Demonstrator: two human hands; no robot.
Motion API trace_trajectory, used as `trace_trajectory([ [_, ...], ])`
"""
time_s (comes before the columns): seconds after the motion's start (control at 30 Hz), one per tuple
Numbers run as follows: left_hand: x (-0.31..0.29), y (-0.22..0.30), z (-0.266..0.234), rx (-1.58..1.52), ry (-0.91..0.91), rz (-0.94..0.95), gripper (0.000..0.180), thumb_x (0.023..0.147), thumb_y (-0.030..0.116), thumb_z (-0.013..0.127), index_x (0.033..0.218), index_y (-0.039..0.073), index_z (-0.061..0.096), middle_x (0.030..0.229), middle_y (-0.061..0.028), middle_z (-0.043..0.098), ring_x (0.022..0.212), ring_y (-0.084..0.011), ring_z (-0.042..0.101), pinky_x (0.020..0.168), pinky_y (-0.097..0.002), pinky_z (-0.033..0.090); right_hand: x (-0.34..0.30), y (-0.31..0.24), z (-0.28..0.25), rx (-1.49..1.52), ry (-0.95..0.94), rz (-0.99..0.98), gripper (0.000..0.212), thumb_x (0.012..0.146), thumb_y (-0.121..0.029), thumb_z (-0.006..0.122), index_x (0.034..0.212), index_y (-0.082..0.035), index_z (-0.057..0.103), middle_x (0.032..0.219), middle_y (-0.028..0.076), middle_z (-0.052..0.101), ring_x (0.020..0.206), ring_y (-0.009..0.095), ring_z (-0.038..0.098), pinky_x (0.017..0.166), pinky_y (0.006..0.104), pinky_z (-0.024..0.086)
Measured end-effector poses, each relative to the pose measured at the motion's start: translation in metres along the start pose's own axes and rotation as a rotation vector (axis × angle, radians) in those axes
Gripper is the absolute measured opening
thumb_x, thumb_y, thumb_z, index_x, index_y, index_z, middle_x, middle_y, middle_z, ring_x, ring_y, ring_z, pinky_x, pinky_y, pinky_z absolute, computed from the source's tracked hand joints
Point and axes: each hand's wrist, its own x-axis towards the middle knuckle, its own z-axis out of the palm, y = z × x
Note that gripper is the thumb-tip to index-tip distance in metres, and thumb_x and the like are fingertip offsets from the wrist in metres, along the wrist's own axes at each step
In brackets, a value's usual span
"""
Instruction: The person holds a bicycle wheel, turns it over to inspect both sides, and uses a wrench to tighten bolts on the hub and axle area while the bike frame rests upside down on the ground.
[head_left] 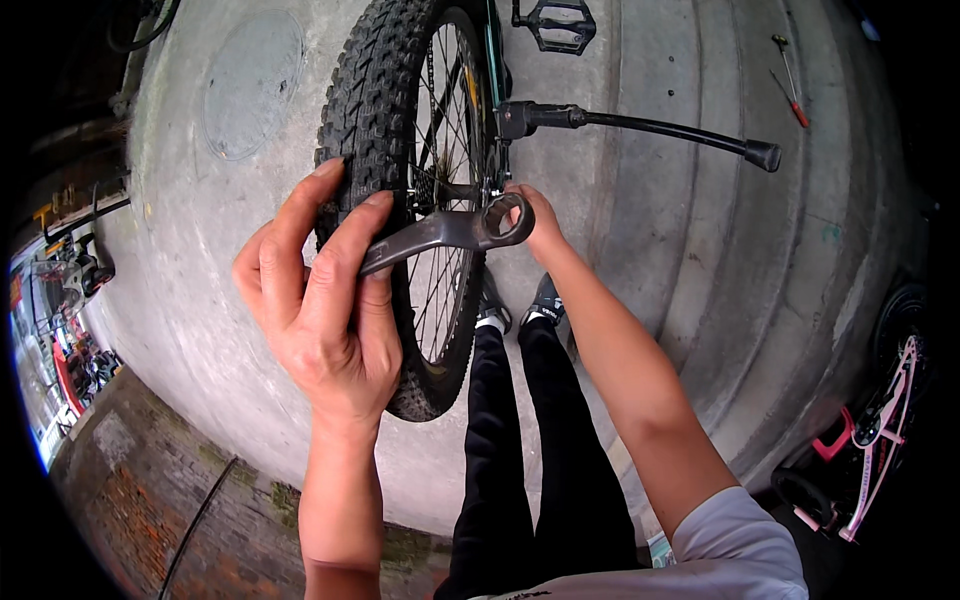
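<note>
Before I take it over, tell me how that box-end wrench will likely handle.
The box-end wrench in the left hand looks like solid dark metal, so it should be stiff and probably heavy for its size. Its smooth-looking surface might get slippery if oiled. The bend near its ring end suggests it could rock when laid down.

Here's the ring spanner point(440, 232), dark worn metal, up in the air across the near part of the wheel point(385, 130)! Its shank kinks midway, the covered handle end off to the left and a little nearer, the round head out to the right, notches showing around the inside of the opening. Behind it, that wheel stands on edge, running from far to near: chunky black tyre, deep knobbly tread, thin dark spokes, sprockets stacked at the hub. Whether the spanner touches the wheel, can't tell from here!
</note>
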Motion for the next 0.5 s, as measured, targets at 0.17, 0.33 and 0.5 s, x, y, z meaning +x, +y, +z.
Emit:
trace_trajectory([
  [0.17, -0.003, 0.001, 0.002, -0.026, 0.006, -0.014, 0.028, 0.081, 0.005, 0.069, 0.108, 0.009, 0.075, 0.126, -0.0118, 0.066, 0.11, -0.0267, 0.055, 0.1, -0.0355, 0.038, -0.007, -0.025, -0.018, 0.245, -0.183, 0.395, 0.051, 0.098, -0.052, 0.046, 0.073, -0.008, 0.051, 0.055, 0.001, 0.043, 0.039, 0.013, 0.031, 0.038, 0.0325, 0.024],
  [0.33, -0.003, -0.001, 0.002, -0.039, 0.014, -0.014, 0.029, 0.08, 0.004, 0.069, 0.107, 0.009, 0.076, 0.126, -0.0119, 0.066, 0.11, -0.0264, 0.055, 0.1, -0.0353, 0.038, -0.018, -0.022, -0.006, 0.129, -0.078, 0.104, 0.047, 0.098, -0.05, 0.048, 0.072, -0.011, 0.048, 0.059, 0.001, 0.045, 0.043, 0.012, 0.033, 0.04, 0.0324, 0.025],
  [0.5, -0.002, 0.002, 0.003, -0.027, 0.014, -0.004, 0.03, 0.08, 0.003, 0.069, 0.108, 0.009, 0.075, 0.125, -0.0119, 0.067, 0.11, -0.0263, 0.055, 0.099, -0.0349, 0.038, 0.004, -0.006, -0.012, 0.199, -0.14, 0.222, 0.046, 0.099, -0.049, 0.047, 0.077, -0.009, 0.054, 0.062, 0.003, 0.048, 0.045, 0.012, 0.037, 0.04, 0.032, 0.026],
])
